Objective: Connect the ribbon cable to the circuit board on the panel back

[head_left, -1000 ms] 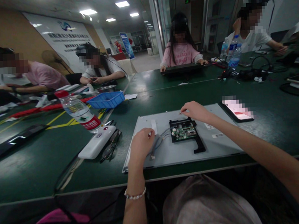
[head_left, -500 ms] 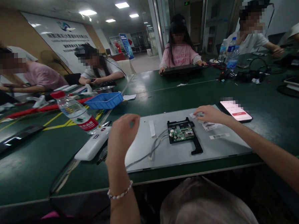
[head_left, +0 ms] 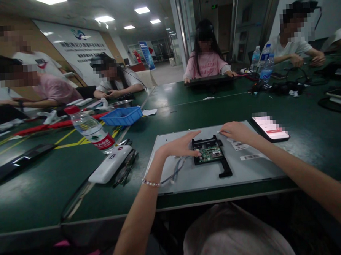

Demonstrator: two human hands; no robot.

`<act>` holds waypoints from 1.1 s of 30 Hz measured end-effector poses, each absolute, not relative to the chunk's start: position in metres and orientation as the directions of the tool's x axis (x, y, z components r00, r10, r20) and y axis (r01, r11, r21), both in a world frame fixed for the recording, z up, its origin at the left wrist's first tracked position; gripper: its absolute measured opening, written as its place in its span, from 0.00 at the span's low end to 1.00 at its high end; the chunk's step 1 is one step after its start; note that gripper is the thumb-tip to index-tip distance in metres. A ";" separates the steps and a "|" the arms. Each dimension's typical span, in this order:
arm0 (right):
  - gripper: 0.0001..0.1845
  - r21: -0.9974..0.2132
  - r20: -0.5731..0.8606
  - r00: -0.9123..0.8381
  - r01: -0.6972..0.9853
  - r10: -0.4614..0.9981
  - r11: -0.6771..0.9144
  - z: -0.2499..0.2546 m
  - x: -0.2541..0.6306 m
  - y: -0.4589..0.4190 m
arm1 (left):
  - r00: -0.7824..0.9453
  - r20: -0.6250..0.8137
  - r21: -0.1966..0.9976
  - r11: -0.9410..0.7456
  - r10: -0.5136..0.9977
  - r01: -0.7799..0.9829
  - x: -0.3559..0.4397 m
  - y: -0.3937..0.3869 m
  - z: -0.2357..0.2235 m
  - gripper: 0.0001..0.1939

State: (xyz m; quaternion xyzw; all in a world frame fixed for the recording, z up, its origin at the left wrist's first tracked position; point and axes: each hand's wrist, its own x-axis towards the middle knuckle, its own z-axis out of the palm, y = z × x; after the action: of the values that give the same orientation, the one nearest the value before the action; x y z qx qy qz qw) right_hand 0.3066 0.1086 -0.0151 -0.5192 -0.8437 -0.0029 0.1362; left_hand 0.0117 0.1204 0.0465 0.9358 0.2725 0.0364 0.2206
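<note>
A grey metal panel (head_left: 187, 181) lies flat on the table in front of me. On it sits a black plastic bracket (head_left: 224, 166) around a green circuit board (head_left: 209, 154), with grey cables (head_left: 177, 169) running off to the left. My left hand (head_left: 178, 146) is over the board's left side, thumb and fingers apart; its thumb tip overlaps the board's edge, and I cannot tell whether it touches. Just beyond the bracket's upper right corner, my right hand (head_left: 236, 131) pinches a small white piece (head_left: 219, 132), mostly hidden by the fingertips.
Right of the panel lies a phone (head_left: 270, 127). To the left are a white power bank (head_left: 111, 165), eyeglasses (head_left: 125, 169), a tilted water bottle (head_left: 92, 131) and a blue tray (head_left: 121, 116). Several people sit around the green table (head_left: 170, 116).
My left hand has moved right, from the panel's left edge to the circuit board, its fingers now stretched out. My right hand stays near the same spot, its fingers closer together.
</note>
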 end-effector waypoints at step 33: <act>0.10 0.089 0.189 -0.549 0.835 0.814 0.543 0.006 0.242 0.088 | 0.861 -0.150 0.455 -0.740 0.486 0.496 0.010 0.123 0.029 0.55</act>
State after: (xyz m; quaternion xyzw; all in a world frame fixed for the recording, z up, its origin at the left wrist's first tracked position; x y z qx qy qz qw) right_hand 0.2425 0.0882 0.0056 -0.4707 -0.8760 -0.0845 0.0627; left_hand 0.0101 0.1230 0.0290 0.9326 0.2632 -0.0107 0.2468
